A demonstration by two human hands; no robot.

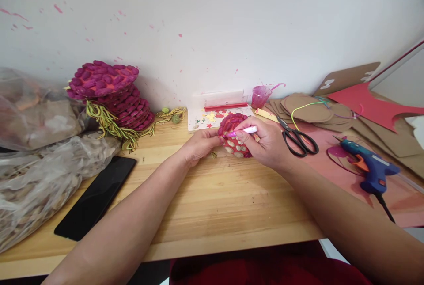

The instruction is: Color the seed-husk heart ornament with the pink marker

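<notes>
My right hand [266,141] is closed around a white and magenta marker [248,130], its tip against the left part of a round red disc [236,152]. Peanut-like lumps cover the disc; some are coloured magenta, others are pale and bare. With pinched fingers my left hand [202,146] grips the left edge of that disc, close to the marker's tip. A bit of yellow-green yarn shows under the left fingers. Behind the disc lies a white sheet [195,115] with star-shaped confetti [210,119] on it.
At the left stand a stack of magenta lumpy discs [109,86] with yarn tassels, plastic bags [43,183] and a black phone [96,199]. Rightward lie scissors [298,139], a glue gun [369,165] with its cord, cardboard pieces [308,106] and a stained cup [260,96].
</notes>
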